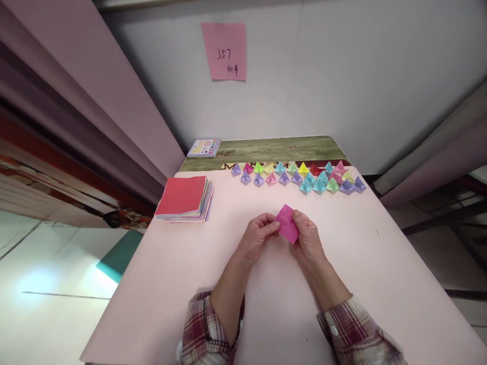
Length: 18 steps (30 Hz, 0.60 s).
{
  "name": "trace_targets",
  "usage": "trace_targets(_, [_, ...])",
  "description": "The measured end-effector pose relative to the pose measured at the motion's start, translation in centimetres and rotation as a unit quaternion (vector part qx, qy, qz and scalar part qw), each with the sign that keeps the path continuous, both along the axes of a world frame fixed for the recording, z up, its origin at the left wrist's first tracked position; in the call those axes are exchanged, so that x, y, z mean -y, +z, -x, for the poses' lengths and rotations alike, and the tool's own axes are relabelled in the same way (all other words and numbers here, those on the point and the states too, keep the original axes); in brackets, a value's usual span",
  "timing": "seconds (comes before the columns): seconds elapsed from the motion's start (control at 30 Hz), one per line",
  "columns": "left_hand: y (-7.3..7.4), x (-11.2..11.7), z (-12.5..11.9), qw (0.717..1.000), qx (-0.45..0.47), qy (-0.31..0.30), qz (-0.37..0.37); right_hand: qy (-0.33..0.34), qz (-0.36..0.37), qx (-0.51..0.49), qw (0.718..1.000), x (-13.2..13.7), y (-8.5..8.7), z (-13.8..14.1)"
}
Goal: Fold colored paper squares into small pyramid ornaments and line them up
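Observation:
A small magenta sheet of origami paper (287, 226), folded into a diamond with crease lines across it, is held above the middle of the table. My left hand (257, 234) pinches its left corner between thumb and fingers. On the opposite side, my right hand (307, 234) grips the right edge, thumb on top and the other fingers behind the paper. Beyond the hands stand several finished folded paper boats (283, 177) in purple, pink, green, yellow, blue and red, lined up in rows along the far side.
A stack of coloured paper (181, 196), red on top, lies at the left of the pink table (182, 263). At the back left is a small printed packet (204, 147). A pink note (224, 51) hangs on the wall. A green sheet (119, 256) lies on the floor.

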State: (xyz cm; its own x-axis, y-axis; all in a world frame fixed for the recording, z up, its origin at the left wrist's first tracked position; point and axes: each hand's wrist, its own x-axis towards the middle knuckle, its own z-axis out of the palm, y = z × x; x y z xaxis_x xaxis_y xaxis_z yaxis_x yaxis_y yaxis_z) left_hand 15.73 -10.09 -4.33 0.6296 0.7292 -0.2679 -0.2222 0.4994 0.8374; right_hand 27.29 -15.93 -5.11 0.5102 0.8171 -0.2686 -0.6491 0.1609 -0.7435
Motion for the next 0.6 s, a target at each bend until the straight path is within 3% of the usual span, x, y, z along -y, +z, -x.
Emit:
trace_targets(0.23, [-0.2, -0.1, 0.2, 0.999, 0.009, -0.027, 0.015, 0.036, 0.007, -0.065, 0.997, -0.1, 0.1, -0.3])
trace_targets(0.37, [-0.1, -0.1, 0.2, 0.999, 0.015, -0.045, 0.022, 0.063, 0.046, -0.075, 0.994, -0.3, 0.1, 0.1])
trace_targets(0.47, [-0.1, 0.0, 0.2, 0.999, 0.01, -0.041, 0.021, 0.045, 0.063, -0.022, 0.997, -0.4, 0.0, 0.4])
trace_targets(0.6, [-0.1, 0.2, 0.0, 0.999, -0.002, -0.031, 0.015, 0.025, 0.095, 0.13, 0.987, -0.2, -0.4, 0.6])
